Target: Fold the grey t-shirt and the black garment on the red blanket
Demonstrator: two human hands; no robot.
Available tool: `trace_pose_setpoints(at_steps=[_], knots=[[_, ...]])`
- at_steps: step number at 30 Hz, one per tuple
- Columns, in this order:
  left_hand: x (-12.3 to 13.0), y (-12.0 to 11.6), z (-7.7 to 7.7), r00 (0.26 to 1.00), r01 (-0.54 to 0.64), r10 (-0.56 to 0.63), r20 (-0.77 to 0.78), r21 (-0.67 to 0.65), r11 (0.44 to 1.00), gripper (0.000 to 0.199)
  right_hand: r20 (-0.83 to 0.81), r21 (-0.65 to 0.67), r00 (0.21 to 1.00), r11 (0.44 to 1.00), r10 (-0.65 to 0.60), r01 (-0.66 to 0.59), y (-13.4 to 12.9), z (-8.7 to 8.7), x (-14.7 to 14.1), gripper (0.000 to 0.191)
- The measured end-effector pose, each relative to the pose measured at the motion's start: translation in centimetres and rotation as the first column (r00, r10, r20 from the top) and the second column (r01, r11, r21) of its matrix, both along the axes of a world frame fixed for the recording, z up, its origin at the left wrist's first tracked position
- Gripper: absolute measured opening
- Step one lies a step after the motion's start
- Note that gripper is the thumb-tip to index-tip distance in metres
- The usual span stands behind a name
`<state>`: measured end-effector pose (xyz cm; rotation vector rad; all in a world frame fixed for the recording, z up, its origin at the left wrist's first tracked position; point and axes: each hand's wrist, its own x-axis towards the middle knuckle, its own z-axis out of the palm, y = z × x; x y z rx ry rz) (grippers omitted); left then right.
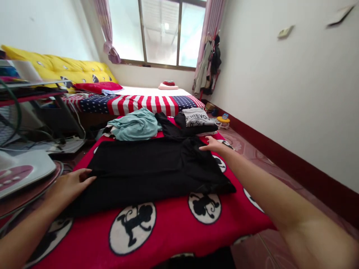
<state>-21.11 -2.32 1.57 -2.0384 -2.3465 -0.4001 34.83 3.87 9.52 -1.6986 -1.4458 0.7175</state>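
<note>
A black garment (pixel 140 158), which looks like a shirt, lies spread across the red bed cover, with a sleeve-like part reaching to the back. My left hand (pixel 74 183) rests at the garment's left edge, thumb and fingers apart and their tips touching the cloth. Over its right end is my right hand (pixel 213 145), fingers stretched and parted beside the bunched fabric. Behind the garment sits a crumpled light-blue cloth (pixel 136 125). To the right of that stands a stack of folded clothes with a grey printed shirt (pixel 198 117) on top.
The red cover (pixel 165 224) carries black-and-white monkey circles. On the left are a fan base (pixel 22 172) and a cluttered desk (pixel 36 93) with cables. A bed (pixel 140 102) stands under the window. Near the right wall is a small yellow stool (pixel 223 120).
</note>
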Motion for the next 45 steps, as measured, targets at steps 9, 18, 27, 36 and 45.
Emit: trace_pose_setpoints(at_steps=[9,18,27,36,45], knots=[[7.0,-1.4,2.6,0.928,0.369,-0.369,-0.046,0.250,0.895,0.047,0.086,-0.257,0.964,0.941,0.251,-0.222,-11.4,-2.9,4.5,0.039],[26.8,2.5,3.3,0.773,0.530,-0.487,0.407,0.009,0.848,0.073,-0.018,-0.170,0.972,0.958,0.232,-0.232,-18.7,-5.0,4.1,0.059],[35.4,5.6,2.6,0.389,0.630,-0.430,0.815,0.106,0.769,0.070,0.038,-0.038,0.963,0.963,0.268,-0.267,-18.5,-6.2,3.7,0.033],[34.2,6.0,1.1,0.355,0.261,-0.673,0.649,0.622,0.738,0.040,-0.119,0.045,0.992,0.998,-0.031,0.037,-17.0,-7.5,4.0,0.036],[32.4,5.4,0.8,0.761,0.349,-0.469,0.449,0.326,0.879,0.074,0.612,0.000,0.766,0.969,-0.197,0.248,-16.6,-7.4,2.9,0.026]])
